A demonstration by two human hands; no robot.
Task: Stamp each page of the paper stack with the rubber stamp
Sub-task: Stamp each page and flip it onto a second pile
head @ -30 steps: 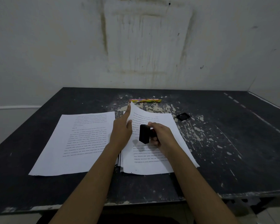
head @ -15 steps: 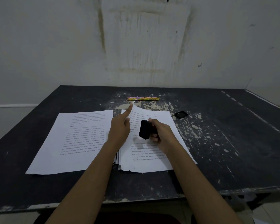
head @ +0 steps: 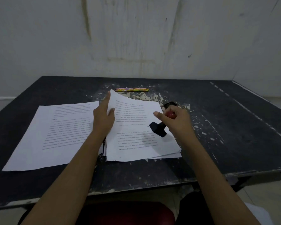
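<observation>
The step in hand, as I judge it, is the changeover between pages. The left hand point(head: 104, 117) is pinching the far left corner of the top sheet point(head: 133, 114), thumb on the printed face and fingers behind it. It is lifting that corner clear of the paper stack point(head: 169, 154) while the rest of the sheet is lying flat.

The right hand point(head: 175, 120) is gripping the rubber stamp point(head: 158, 129) by its red knob, fingers curled round it and the thumb sticking out to the left. The black base is pointing down and to the left, tilted rather than square to the paper. The stamp is hanging over the right part of the top sheet, about halfway up the page. In this dim light I cannot tell whether its lower edge is touching the paper.

Both forearms are reaching forward over the near edge of the bench point(head: 234, 135), the left wrist nearly straight, the right one bending inward. The stack is lying in front of the person, its lower sheets fanning out a little at the near right corner. The turned pages point(head: 55, 132) are lying face up just beside it on the left. Two pencils point(head: 131, 89) are lying at the far side, and a small black object point(head: 170, 104) is showing behind the right hand.

The next move calls for carrying the raised sheet across to the left pile without dragging the sheets beneath. The stamp then needs levelling so that its face is meeting the fresh page flat.
</observation>
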